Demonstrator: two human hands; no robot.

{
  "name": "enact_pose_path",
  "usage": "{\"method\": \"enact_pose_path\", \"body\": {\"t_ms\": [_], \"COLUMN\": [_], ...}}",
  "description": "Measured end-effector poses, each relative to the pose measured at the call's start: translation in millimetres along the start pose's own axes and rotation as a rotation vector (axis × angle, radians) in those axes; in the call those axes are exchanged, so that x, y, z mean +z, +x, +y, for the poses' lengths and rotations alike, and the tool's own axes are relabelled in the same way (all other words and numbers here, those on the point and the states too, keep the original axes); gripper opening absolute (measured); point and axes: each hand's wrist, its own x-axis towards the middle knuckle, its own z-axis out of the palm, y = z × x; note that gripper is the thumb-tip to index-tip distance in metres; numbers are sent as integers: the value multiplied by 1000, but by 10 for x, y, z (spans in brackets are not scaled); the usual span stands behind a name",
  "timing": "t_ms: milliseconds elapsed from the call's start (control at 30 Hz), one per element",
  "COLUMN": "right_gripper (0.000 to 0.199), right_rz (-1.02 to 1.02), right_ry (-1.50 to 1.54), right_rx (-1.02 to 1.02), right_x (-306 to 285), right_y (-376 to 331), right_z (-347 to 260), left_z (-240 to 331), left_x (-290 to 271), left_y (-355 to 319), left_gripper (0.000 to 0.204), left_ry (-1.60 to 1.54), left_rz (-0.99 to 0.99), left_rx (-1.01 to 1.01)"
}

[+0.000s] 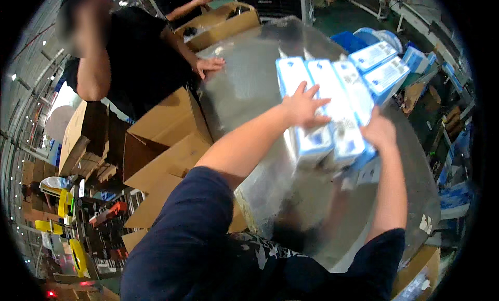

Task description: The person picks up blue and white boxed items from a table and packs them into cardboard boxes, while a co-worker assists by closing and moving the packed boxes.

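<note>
Several long white-and-blue cartons (pixel 332 88) lie side by side on a round metal table (pixel 244 67). My left hand (pixel 306 106) rests on top of the left cartons, its fingers spread. At the near right end of the row, my right hand (pixel 379 130) grips the edge of a carton (pixel 358 90); its fingertips are partly hidden there. Two more white-and-blue cartons (pixel 385 78) sit at the far right of the group, beyond my right hand.
An open cardboard box (pixel 169 129) stands against the table's left side. Across the table, a person in black rests a hand (pixel 209 66) on its edge. Another cardboard box (pixel 223 28) with dark items sits behind. Blue packaging (pixel 348 41) lies at the far right.
</note>
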Motion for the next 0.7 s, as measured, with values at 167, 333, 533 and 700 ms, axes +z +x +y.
{"method": "enact_pose_path", "body": {"t_ms": [167, 333, 533, 700], "right_gripper": [90, 55, 56, 36], "right_rz": [-83, -489, -544, -459], "right_ry": [56, 1456, 1646, 1691], "right_rx": [-168, 326, 169, -55], "right_x": [59, 855, 641, 227], "right_y": [-1562, -2070, -2241, -2354], "right_z": [16, 719, -99, -574], "left_z": [470, 480, 640, 275], "left_x": [-199, 478, 107, -1193], "left_y": [-1329, -2261, -2916, -3368], "left_gripper": [61, 86, 85, 91], "left_ry": [-75, -1433, -1785, -1095], "left_rz": [-108, -131, -188, 181], "left_rx": [114, -198, -341, -77]}}
